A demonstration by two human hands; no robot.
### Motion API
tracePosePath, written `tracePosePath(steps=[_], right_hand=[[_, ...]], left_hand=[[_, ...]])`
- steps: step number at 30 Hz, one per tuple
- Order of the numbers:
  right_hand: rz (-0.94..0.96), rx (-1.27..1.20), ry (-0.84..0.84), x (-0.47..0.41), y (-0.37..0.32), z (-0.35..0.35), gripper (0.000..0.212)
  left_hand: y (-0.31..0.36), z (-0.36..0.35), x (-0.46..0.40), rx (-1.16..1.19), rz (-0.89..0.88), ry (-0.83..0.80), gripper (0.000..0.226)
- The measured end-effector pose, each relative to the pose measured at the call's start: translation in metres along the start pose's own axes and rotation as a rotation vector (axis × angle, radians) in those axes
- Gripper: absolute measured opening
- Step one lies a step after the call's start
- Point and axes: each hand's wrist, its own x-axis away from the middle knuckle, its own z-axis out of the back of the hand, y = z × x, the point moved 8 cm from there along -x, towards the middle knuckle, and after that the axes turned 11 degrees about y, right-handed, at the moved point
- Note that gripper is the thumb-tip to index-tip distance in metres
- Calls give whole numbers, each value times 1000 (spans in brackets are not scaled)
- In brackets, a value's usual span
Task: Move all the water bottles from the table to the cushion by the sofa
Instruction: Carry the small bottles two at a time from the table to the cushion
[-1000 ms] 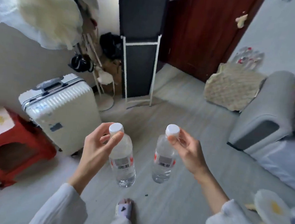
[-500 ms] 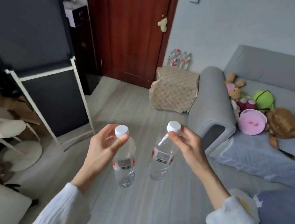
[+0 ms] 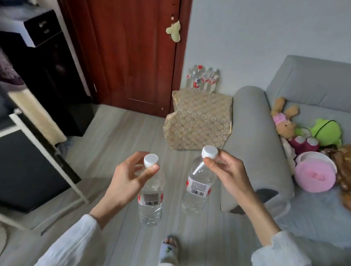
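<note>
Each hand, left hand (image 3: 128, 178) and right hand (image 3: 229, 171), pinches a bottle by its neck, left bottle (image 3: 151, 202), right bottle (image 3: 198, 187). Best carry both steady and set them upright on the cushion (image 3: 198, 122), beside the bottles already there (image 3: 203, 79)

A dark red-brown wooden door (image 3: 133, 45) stands closed at the back, with a small pale green soft toy (image 3: 174, 34) hanging at its right edge. Left of it stand a black cabinet (image 3: 49, 64) and a dark panel in a white frame (image 3: 21, 162). Plush toys, among them a brown rabbit with pink ears (image 3: 284, 120), a bright green frog (image 3: 326, 132) and a round pink one (image 3: 314, 175), lie in a heap.
</note>
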Motion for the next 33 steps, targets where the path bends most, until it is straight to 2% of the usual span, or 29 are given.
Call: tracePosePath(steps=[7,14,18,21,24,27,31,33], right_hand=[[-1,28,27,-166,9,12,22],[-71,-32,44,-315,47,15,17],[-95,9,67,-407,73,13,20],[-124,47,112,-473,83,18,22],[-129,54,167,-532,90,31,24],[-155,48,199,-581,104,45,27],[-183,126,208,-648,143,68,25],[-197,183,195,-681,170,82,26]], left_hand=[[11,-54,-159,29,17,23,34],[-1,-119,-320,39,37,-12,37],[-12,-160,-421,39,52,-74,30],[-11,-191,-493,13,46,-130,37],[-1,-229,-555,-8,31,-203,32],[2,-269,-601,-34,15,-306,42],[-10,-328,-654,-107,22,-386,22],[-17,-362,-676,-146,18,-399,20]])
